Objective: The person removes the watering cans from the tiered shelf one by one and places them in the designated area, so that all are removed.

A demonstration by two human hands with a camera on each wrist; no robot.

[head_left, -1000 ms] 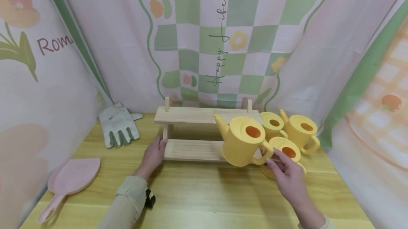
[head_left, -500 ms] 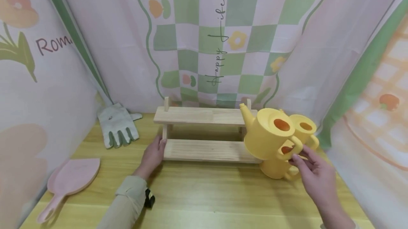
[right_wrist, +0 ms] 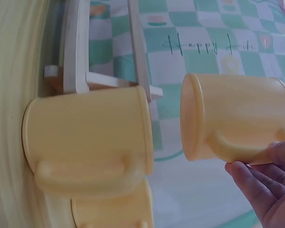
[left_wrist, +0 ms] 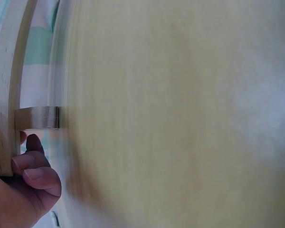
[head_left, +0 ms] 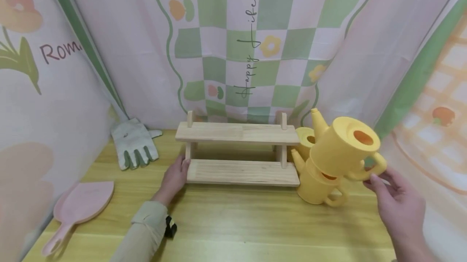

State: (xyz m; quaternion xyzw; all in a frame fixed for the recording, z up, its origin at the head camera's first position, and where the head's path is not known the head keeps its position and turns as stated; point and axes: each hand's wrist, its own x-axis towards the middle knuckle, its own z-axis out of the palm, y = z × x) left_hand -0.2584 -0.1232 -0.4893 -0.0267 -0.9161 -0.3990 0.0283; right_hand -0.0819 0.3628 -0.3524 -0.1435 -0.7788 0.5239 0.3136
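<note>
By its handle, my right hand holds a yellow watering can, its spout pointing up and left. In the head view it overlaps another yellow watering can standing on the table; the right wrist view shows a gap between the held watering can and the standing one. A further yellow can shows behind them, partly covered. My left hand grips the left end of a two-tier wooden shelf, fingers curled at the board's edge in the left wrist view.
A white and green glove lies at the back left of the wooden table. Nearer, a pink dustpan rests at the left edge. Patterned curtains hang behind and on both sides.
My right hand has carried the watering can rightward, from in front of the shelf to over the other cans. The left hand stays on the shelf's left end.
</note>
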